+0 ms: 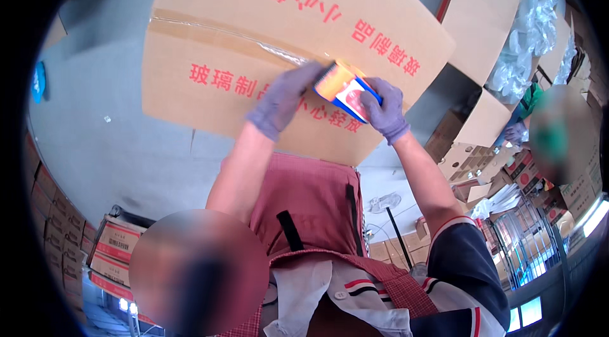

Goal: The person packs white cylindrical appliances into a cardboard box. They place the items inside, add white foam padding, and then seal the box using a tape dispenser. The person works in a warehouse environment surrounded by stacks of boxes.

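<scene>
A large brown cardboard box [209,45] with red printing lies before me, a strip of clear tape [279,53] along the seam of its top. Above its near part, my right hand [386,109], in a grey-purple glove, grips a blue tape dispenser [365,86] with a dark front edge and orange and red-white surfaces. My left hand [285,99], gloved alike, is close against the dispenser's dark front edge. Motion blurs its fingers, so whether they pinch the tape end cannot be made out.
Another open carton [476,13] stands at the right, beside clear plastic wrapping [523,39]. A co-worker's gloved hand [515,134] shows farther right. Stacked cartons [57,210] line the lower left, near a cart loaded with red-white boxes [117,242]. A wire cage [523,242] stands lower right.
</scene>
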The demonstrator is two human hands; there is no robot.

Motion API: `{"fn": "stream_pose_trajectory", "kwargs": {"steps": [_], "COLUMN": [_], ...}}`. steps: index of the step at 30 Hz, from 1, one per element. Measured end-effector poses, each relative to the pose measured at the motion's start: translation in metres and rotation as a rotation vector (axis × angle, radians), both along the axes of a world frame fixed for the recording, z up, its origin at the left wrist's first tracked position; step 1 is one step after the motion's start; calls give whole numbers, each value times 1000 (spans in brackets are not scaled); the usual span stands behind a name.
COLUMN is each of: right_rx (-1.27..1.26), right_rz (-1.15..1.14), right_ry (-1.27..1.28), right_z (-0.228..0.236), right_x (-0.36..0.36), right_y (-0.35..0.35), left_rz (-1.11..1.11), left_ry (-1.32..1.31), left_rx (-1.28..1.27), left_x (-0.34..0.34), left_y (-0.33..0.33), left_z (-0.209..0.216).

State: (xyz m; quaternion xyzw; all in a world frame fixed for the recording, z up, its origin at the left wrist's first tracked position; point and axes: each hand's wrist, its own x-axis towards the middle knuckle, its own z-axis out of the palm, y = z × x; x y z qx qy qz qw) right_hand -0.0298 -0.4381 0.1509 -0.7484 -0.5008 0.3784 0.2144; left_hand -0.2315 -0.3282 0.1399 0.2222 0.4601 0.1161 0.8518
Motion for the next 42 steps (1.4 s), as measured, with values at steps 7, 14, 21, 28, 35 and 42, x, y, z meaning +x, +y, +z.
{"fn": "stream_pose_trajectory", "kwargs": {"steps": [7, 14, 21, 28, 35, 42], "right_rx": [-221, -356, -432, -594, -1013, -929], "right_rz": [256, 214, 230, 247, 177, -666], "right_ry": [-3, 8, 140, -127, -477, -265], "right_z": [26, 9, 14, 56, 15, -97], "right_x": [-80, -192, -161, 30, 181, 152], "right_y": [117, 251, 240, 14, -183, -210], "left_rz": [130, -92, -249, -626, -835, -862], "left_ry": [407, 801, 767, 1283, 1087, 1000], "left_rx": [396, 426, 863, 1649, 1574, 1569], "left_x": [-86, -214, -174, -63, 62, 58], "left_y": [67, 248, 259, 141, 0, -3], "left_z": [-40, -148, -100, -96, -79, -84]}}
